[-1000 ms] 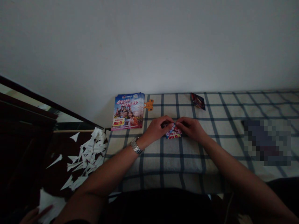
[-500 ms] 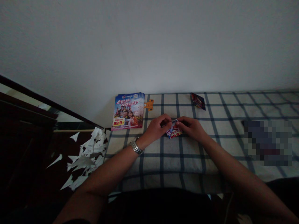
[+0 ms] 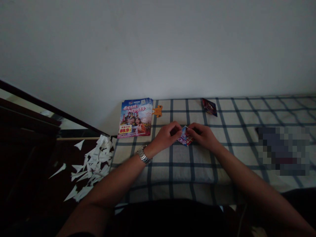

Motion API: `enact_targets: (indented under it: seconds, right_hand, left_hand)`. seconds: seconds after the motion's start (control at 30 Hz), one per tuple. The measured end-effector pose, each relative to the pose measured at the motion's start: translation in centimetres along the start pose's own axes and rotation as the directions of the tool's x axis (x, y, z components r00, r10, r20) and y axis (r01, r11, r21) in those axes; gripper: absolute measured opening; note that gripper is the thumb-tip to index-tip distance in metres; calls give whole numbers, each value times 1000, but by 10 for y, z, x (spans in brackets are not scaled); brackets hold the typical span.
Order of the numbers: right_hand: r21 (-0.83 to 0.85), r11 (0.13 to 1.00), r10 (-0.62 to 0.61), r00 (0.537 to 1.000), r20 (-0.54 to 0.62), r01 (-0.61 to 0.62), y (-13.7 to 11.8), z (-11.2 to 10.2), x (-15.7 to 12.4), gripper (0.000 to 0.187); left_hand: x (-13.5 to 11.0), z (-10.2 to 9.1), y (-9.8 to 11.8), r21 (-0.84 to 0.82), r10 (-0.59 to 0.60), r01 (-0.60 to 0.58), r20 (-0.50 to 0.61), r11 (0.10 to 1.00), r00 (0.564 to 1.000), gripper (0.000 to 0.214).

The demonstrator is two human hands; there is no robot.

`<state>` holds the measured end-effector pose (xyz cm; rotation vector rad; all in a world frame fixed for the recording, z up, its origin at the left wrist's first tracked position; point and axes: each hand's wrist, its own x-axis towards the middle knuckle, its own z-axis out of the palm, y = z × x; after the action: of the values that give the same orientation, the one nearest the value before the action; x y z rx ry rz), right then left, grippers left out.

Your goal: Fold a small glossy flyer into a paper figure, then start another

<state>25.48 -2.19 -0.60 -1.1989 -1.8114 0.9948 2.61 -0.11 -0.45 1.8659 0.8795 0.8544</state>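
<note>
Between my hands is a small folded flyer (image 3: 184, 138), printed in blue, purple and red, its pointed top edge facing the wall. My left hand (image 3: 171, 133) pinches its left side between thumb and fingers; a metal watch (image 3: 144, 154) circles that wrist. On the right side, my right hand (image 3: 200, 134) grips the flyer the same way. A stack of printed flyers (image 3: 135, 118) lies to the left, marked 89.9. Farther back on the right rests a dark folded paper piece (image 3: 209, 107).
The checked cloth (image 3: 158, 174) covers the surface up to the white wall (image 3: 172, 49). Many white folded papers (image 3: 96, 164) lie on the dark floor at left. A blurred-out dark object (image 3: 281, 151) sits at right. An orange cartoon figure (image 3: 157, 111) shows beside the stack.
The folded flyer has changed shape between my hands: its lower edge now comes to a point, and more of the blue and purple print faces up. My hands have barely moved.
</note>
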Motion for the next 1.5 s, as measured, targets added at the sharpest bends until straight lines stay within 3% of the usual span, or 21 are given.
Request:
enact_targets:
  seconds: [0.3, 0.83, 0.97, 1.3, 1.5]
  right_hand:
    - [-31, 997, -63, 996, 68, 65, -1, -1, -1, 30]
    - [-75, 997, -4, 995, 96, 11, -2, 0, -3, 31]
    - [-80, 997, -1, 997, 78, 8, 0, 0, -1, 32]
    - [112, 991, 69, 998, -12, -67, 0, 0, 0, 37]
    - [22, 996, 91, 993, -71, -89, -3, -1, 2, 39]
  left_hand:
    - [0, 3, -2, -91, 17, -19, -23, 996, 1000, 22]
    - [0, 1, 1, -38, -1, 0, -24, 999, 1000, 23]
    - [0, 0, 0, -17, 3, -4, -50, 1000, 999, 23]
    - [2, -1, -9, -19, 0, -4, -215, 1000, 977, 27]
    - [3, -2, -9, -63, -9, -5, -235, 998, 972, 26]
